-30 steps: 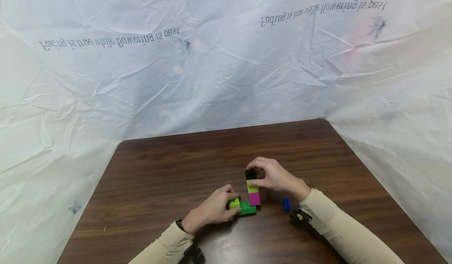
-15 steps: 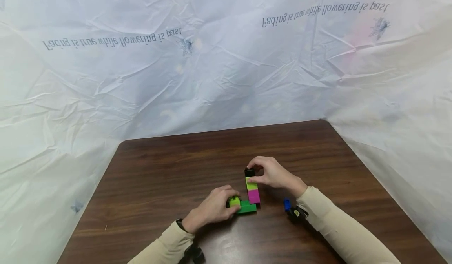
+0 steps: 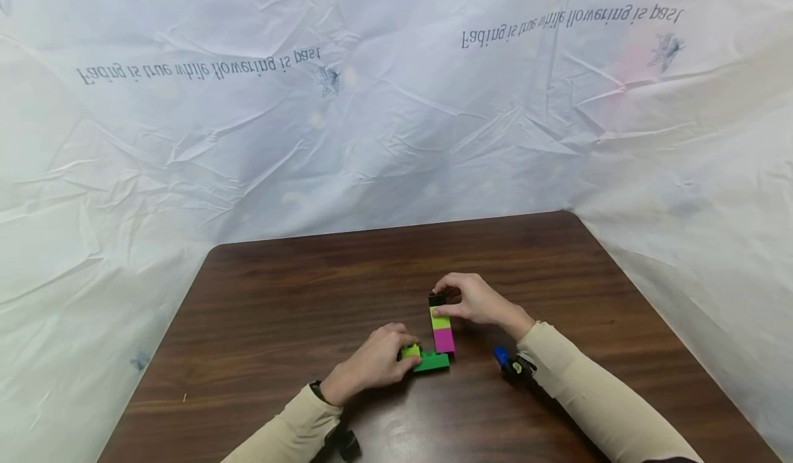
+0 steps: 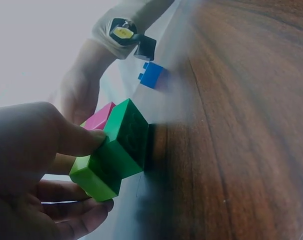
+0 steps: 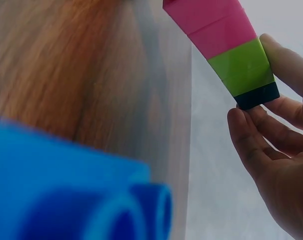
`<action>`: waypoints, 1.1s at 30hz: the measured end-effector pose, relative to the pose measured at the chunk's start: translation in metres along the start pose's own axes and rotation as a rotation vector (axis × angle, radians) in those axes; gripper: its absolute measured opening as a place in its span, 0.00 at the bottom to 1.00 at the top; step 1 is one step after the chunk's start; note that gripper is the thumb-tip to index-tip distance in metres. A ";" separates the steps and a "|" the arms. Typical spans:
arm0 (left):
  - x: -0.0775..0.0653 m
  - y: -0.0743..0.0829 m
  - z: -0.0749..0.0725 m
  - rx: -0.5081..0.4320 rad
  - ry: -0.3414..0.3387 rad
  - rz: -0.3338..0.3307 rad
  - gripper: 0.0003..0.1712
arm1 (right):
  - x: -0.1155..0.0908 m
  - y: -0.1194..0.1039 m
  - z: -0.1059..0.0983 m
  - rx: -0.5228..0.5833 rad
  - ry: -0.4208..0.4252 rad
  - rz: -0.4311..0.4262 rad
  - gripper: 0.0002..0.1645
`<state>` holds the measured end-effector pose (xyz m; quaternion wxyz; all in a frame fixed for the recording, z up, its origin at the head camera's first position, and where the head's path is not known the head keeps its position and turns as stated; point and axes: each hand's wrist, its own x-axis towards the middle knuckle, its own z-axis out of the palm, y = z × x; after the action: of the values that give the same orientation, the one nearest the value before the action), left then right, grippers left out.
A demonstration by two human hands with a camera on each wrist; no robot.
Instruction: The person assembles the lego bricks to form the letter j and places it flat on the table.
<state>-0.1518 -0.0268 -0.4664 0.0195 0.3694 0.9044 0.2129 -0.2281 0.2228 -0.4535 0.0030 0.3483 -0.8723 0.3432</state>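
My left hand point(image 3: 370, 364) grips a lime toy building brick point(image 3: 411, 352) and the green brick point(image 3: 435, 362) joined to it, thumb on the near side. Three bricks stacked in a column rise at the green brick's right end: magenta point(image 3: 444, 340), lime point(image 3: 440, 320) and black point(image 3: 437, 300). Around the column's upper part, my right hand point(image 3: 482, 306) pinches the lime and black bricks between thumb and fingers. In the right wrist view, fingertips sit right at the black brick point(image 5: 257, 96). From the left wrist, the magenta brick point(image 4: 100, 118) shows partly behind the green brick point(image 4: 125, 137).
A blue brick point(image 3: 500, 355) lies on the brown wooden table point(image 3: 279, 298), close to the right wrist's black camera point(image 3: 517, 368). It looms large in the right wrist view. A pale printed sheet point(image 3: 372, 140) hangs behind and beside the table.
The column and the green brick have shifted slightly away from me, and the black brick's studs show less. My right wrist has moved a little left, its camera now overlapping the blue brick.
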 end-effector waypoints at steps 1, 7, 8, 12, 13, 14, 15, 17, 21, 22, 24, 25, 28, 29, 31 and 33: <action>0.000 0.000 0.000 0.000 -0.002 -0.002 0.17 | 0.000 0.001 0.000 -0.003 -0.004 0.003 0.24; 0.001 -0.002 0.000 -0.018 -0.013 -0.018 0.18 | 0.004 0.004 0.000 0.008 -0.033 0.042 0.24; 0.001 -0.003 0.000 -0.020 -0.017 -0.020 0.18 | 0.005 0.005 0.000 0.011 -0.037 0.048 0.24; 0.001 -0.006 0.000 -0.018 -0.035 -0.024 0.17 | 0.009 0.007 0.002 0.010 -0.057 0.067 0.24; 0.002 -0.006 0.000 -0.018 -0.039 -0.024 0.17 | 0.010 0.008 0.002 0.010 -0.061 0.073 0.24; 0.002 -0.007 0.000 -0.019 -0.043 -0.025 0.18 | 0.011 0.009 0.003 0.014 -0.067 0.077 0.24; 0.002 -0.008 0.000 -0.020 -0.046 -0.025 0.18 | 0.011 0.010 0.003 0.015 -0.073 0.079 0.24; 0.002 -0.009 -0.001 -0.022 -0.049 -0.023 0.18 | 0.014 0.011 0.003 0.014 -0.086 0.085 0.23; 0.004 -0.012 -0.001 -0.025 -0.053 -0.018 0.19 | 0.018 0.015 0.002 0.025 -0.120 0.094 0.22; 0.005 -0.013 -0.001 -0.028 -0.056 -0.017 0.19 | 0.019 0.016 0.002 0.026 -0.129 0.097 0.22; 0.006 -0.015 -0.002 -0.021 -0.054 -0.019 0.19 | 0.021 0.017 0.001 0.033 -0.150 0.095 0.21; 0.006 -0.016 -0.002 -0.016 -0.052 -0.023 0.18 | 0.022 0.018 0.000 0.033 -0.162 0.091 0.20; 0.008 -0.020 -0.002 0.005 -0.039 -0.028 0.18 | 0.026 0.020 0.001 0.030 -0.204 0.088 0.19; 0.008 -0.021 -0.002 0.013 -0.036 -0.030 0.18 | 0.027 0.020 0.001 0.030 -0.217 0.089 0.19; 0.008 -0.024 -0.003 0.017 -0.034 -0.028 0.18 | 0.028 0.021 0.003 0.028 -0.235 0.097 0.19; 0.008 -0.026 -0.003 0.013 -0.039 -0.024 0.18 | 0.029 0.022 0.005 0.027 -0.244 0.111 0.19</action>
<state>-0.1754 -0.0387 -0.4725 0.0374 0.3625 0.9096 0.1996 -0.2628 0.2138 -0.4629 -0.1270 0.3386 -0.8794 0.3096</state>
